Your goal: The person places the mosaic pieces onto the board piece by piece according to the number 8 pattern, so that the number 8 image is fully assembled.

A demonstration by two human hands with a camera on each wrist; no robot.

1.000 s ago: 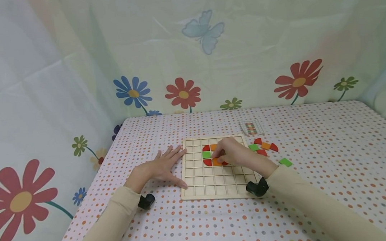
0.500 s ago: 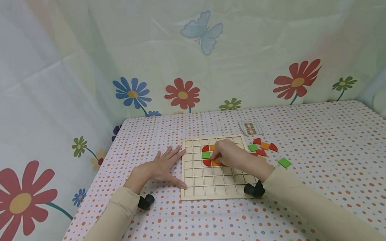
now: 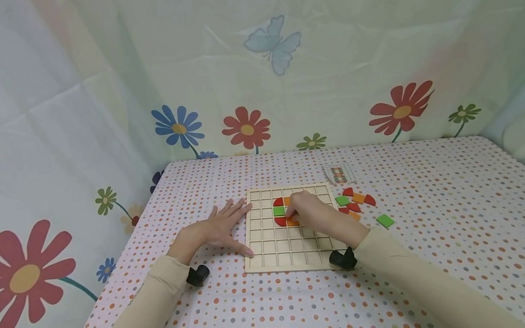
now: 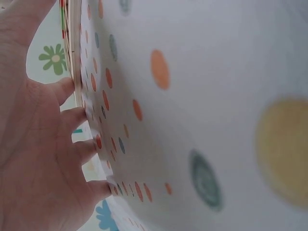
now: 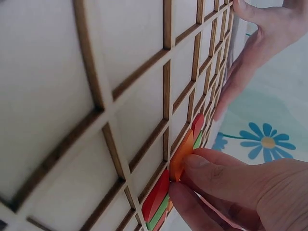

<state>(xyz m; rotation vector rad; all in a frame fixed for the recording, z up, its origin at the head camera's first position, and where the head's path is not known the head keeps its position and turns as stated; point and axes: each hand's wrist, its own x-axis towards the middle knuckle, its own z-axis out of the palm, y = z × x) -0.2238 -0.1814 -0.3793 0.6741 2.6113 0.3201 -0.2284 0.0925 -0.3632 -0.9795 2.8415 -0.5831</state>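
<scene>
A wooden grid board (image 3: pixel 270 249) lies flat on the table. My left hand (image 3: pixel 214 232) is spread along its left side, index fingertip and thumb at the edge; the left wrist view shows other fingertips down at the cloth. Over the board's middle is my right hand (image 3: pixel 310 211), fingers bent down and thumb close to the index finger. Its thumb overlaps an orange tile (image 5: pixel 179 154) in a cell; I cannot tell whether the fingertips pinch a piece. Left of these fingers sit a green square (image 3: pixel 279 211) and red quarter-rounds (image 3: pixel 280 222). The right hand hides some cells.
Right of the board lie loose pieces: a green square (image 3: pixel 342 200), an orange tile (image 3: pixel 358 198), several red quarter-rounds (image 3: pixel 369 200) and a farther green square (image 3: pixel 385 221). Behind them is a pattern card (image 3: pixel 338 174). A dotted cloth (image 3: pixel 268 305) covers the table.
The right hand has shifted slightly left and its fingers have drawn in over the middle cells; more loose pieces show behind its wrist. My left hand stays where it was.
</scene>
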